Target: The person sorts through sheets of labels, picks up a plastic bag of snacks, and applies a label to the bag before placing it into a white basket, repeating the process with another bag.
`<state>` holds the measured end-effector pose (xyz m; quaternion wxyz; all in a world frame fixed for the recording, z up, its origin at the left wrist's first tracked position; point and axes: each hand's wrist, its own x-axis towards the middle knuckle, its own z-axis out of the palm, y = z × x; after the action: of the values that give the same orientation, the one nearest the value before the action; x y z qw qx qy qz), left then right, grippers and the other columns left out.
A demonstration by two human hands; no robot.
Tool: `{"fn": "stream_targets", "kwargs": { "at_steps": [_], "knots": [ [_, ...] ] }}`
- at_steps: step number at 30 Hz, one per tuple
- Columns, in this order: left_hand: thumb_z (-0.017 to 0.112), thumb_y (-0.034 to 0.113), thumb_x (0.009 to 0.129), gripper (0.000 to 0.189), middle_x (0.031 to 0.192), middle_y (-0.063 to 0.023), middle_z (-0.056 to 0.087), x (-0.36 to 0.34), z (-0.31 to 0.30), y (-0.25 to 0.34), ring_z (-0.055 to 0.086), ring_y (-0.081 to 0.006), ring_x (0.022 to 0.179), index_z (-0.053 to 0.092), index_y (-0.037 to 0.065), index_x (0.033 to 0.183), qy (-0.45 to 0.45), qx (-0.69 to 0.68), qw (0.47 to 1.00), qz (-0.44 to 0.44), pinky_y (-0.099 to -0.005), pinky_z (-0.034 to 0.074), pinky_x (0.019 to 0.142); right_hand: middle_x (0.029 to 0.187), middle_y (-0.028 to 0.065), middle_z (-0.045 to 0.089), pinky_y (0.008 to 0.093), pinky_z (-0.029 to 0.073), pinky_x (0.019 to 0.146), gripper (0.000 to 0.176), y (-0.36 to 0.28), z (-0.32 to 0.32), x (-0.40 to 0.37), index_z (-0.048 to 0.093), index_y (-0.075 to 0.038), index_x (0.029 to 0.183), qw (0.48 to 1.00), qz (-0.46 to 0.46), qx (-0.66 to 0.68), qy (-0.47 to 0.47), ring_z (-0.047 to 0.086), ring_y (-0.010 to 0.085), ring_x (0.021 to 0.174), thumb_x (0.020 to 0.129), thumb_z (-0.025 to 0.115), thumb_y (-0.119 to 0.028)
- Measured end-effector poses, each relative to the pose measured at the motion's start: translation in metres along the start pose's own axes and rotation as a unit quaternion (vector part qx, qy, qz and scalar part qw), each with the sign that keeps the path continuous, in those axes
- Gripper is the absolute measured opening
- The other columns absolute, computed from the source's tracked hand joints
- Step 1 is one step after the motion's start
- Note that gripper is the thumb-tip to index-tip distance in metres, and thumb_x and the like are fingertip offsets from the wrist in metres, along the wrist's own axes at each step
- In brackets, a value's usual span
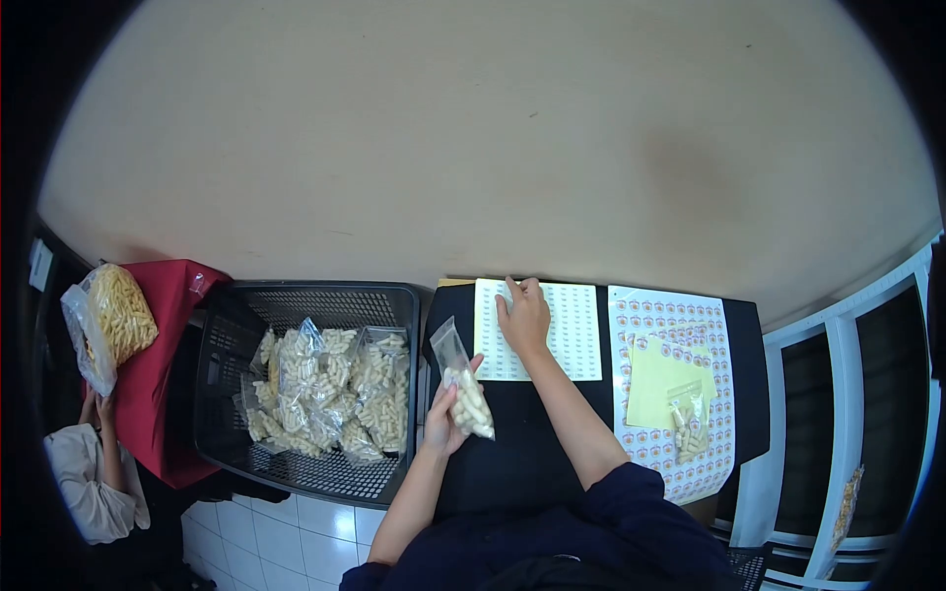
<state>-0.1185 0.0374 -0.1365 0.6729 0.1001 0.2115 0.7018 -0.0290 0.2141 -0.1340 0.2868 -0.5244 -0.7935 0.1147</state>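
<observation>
My left hand (445,424) is closed around a clear plastic bag (467,394) partly filled with pale, finger-shaped snack pieces; its flat top tilts up and to the left. Over the upper left of a sheet of small printed labels (562,345) rests my right hand (526,320). Its fingers are curled and touch the sheet; anything tiny between the fingertips cannot be made out. To the right lies a larger sheet of round orange-and-white stickers (670,473). On that sheet are a pale yellow paper (647,394) and another filled bag (689,424).
A black plastic basket (414,335) full of bagged snacks stands left of the black table (532,448). Farther left, a person (94,473) is beside a red-covered table (168,394) with a big snack bag (113,320). A white metal frame (847,394) stands at right.
</observation>
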Motion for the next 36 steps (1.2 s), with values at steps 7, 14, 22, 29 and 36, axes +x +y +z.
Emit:
{"fn": "stream_targets", "kwargs": {
  "at_steps": [7,14,22,29,36],
  "knots": [
    [0.037,0.023,0.091,0.052,0.14,-0.0157,0.017,0.015,-0.006,-0.003,0.047,-0.0192,0.106,0.016,0.012,0.136,-0.044,-0.131,0.99,-0.032,-0.0291,0.048,0.078,0.096,0.0063,0.051,0.0342,0.042,0.068,0.033,-0.001,-0.002,0.003,0.059,-0.003,0.101,0.994,-0.079,-0.011,0.069,0.049,0.0227,0.085,0.072,0.063,-0.017],
    [0.037,0.024,0.09,0.052,0.14,-0.0146,0.018,0.016,-0.005,-0.003,0.044,-0.0201,0.109,0.016,0.012,0.136,-0.031,-0.112,0.993,-0.033,-0.0285,0.048,0.077,0.098,0.0064,0.054,0.0354,0.035,0.078,0.032,-0.004,0.007,0.002,0.061,-0.003,0.099,0.995,-0.092,0.015,0.035,0.047,0.0224,0.096,0.073,0.063,-0.021],
    [0.036,0.025,0.09,0.051,0.141,-0.0155,0.017,0.016,-0.004,-0.004,0.045,-0.0205,0.109,0.017,0.011,0.136,-0.031,-0.11,0.993,-0.027,-0.0279,0.048,0.077,0.098,0.0067,0.054,0.0352,0.033,0.084,0.032,0.001,0.009,0.004,0.06,-0.002,0.099,0.994,-0.093,0.041,0.039,0.048,0.0225,0.096,0.072,0.064,-0.019],
    [0.035,0.026,0.09,0.052,0.141,-0.0161,0.017,0.017,-0.005,-0.004,0.044,-0.021,0.109,0.017,0.011,0.136,-0.027,-0.11,0.993,-0.026,-0.028,0.048,0.077,0.098,0.0064,0.055,0.0357,0.034,0.084,0.028,-0.001,0.005,0.003,0.063,-0.005,0.094,0.995,-0.088,0.047,0.025,0.049,0.023,0.096,0.071,0.065,-0.02],
    [0.033,0.024,0.091,0.048,0.139,-0.014,0.021,0.018,-0.007,-0.005,0.039,-0.0254,0.117,0.017,0.013,0.135,-0.049,-0.149,0.987,-0.028,-0.0293,0.05,0.078,0.095,0.0059,0.057,0.0364,0.035,0.082,0.023,-0.002,0.009,0.003,0.065,-0.006,0.087,0.995,-0.071,0.056,0.042,0.051,0.0228,0.094,0.069,0.067,-0.019]
  ]
}}
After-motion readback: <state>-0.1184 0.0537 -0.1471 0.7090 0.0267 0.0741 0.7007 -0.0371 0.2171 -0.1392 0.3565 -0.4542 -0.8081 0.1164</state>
